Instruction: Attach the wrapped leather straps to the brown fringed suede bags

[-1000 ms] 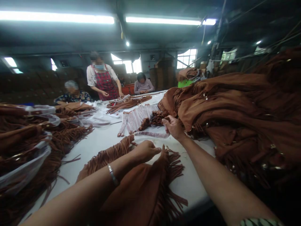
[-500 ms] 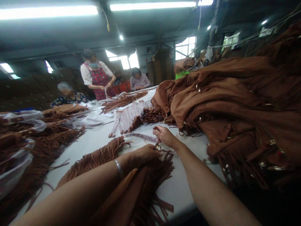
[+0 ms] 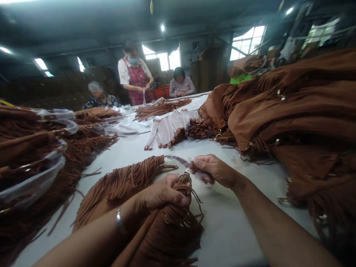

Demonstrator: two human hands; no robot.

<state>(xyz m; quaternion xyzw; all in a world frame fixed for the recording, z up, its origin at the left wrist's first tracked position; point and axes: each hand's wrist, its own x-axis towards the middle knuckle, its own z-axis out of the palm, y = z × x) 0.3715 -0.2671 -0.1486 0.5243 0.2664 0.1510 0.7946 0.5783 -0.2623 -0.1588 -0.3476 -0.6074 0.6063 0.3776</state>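
My left hand (image 3: 162, 194) is closed round the top of a brown fringed suede bag (image 3: 164, 233) lying on the white table (image 3: 239, 230), next to the bag's metal ring (image 3: 184, 178). My right hand (image 3: 215, 171) is pinched on a brown strap in a clear plastic sleeve (image 3: 178, 160), whose end meets the ring. A second fringed brown piece (image 3: 125, 181) lies just left of my hands.
A tall heap of brown fringed bags (image 3: 292, 111) fills the right side. Bagged brown pieces (image 3: 41, 148) pile up on the left. Wrapped straps (image 3: 169, 129) lie mid-table. Three other people (image 3: 133, 76) work at the far end.
My right hand has come back from the heap with the sleeved strap and now meets my left hand at the ring. My left hand has gathered the bag's top tighter.
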